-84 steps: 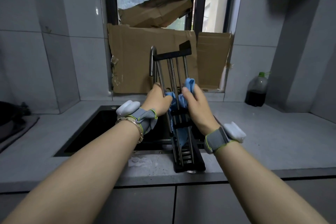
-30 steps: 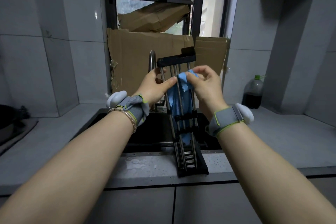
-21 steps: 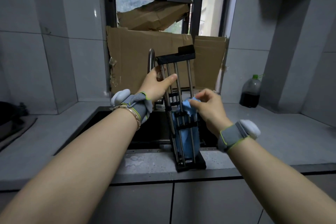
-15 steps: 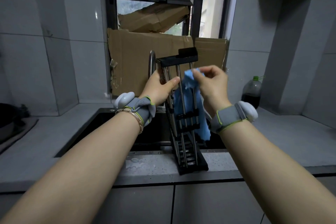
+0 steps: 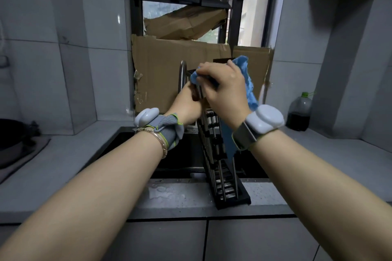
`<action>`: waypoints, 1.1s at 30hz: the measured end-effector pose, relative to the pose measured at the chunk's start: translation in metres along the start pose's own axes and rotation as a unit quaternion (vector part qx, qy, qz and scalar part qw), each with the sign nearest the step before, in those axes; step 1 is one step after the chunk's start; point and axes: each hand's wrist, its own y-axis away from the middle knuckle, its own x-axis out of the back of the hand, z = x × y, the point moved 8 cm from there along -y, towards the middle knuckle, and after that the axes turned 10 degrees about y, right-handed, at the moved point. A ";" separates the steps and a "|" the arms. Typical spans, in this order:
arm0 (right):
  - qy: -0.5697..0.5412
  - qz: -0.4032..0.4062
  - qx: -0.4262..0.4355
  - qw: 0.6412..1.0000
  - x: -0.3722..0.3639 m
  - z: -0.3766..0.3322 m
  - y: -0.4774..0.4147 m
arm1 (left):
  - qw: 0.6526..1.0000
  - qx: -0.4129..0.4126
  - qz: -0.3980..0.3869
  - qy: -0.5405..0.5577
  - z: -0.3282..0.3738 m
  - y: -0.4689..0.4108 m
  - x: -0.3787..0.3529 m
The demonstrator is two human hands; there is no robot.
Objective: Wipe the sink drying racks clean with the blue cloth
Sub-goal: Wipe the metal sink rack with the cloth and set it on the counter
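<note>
Gripping upright drying rack (image 5: 222, 176)
Right hand (image 5: 224, 89) clutches blue cloth (image 5: 244, 71) around its top; left hand (image 5: 186, 106) grips the rails beneath.

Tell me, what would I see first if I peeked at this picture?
The bright blue cloth in the middle: the right hand grips it over the top of a metal rack standing on end on the counter. The left hand holds the rack just below. Behind them, brown cardboard covers the window.
</note>
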 end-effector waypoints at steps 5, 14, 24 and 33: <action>0.098 0.073 -0.011 0.992 0.024 0.030 0.001 | 0.999 0.033 0.018 0.015 -0.009 0.001 0.001; 0.053 0.030 0.094 0.994 0.003 -0.010 -0.005 | 0.997 0.017 0.013 -0.070 0.003 -0.001 -0.002; -0.047 0.159 -0.220 0.961 0.052 0.079 0.011 | 0.996 0.077 0.025 -0.038 -0.012 0.003 0.001; -0.099 0.038 -0.243 0.964 0.002 0.049 0.063 | 0.995 0.064 0.077 0.001 -0.014 0.009 0.011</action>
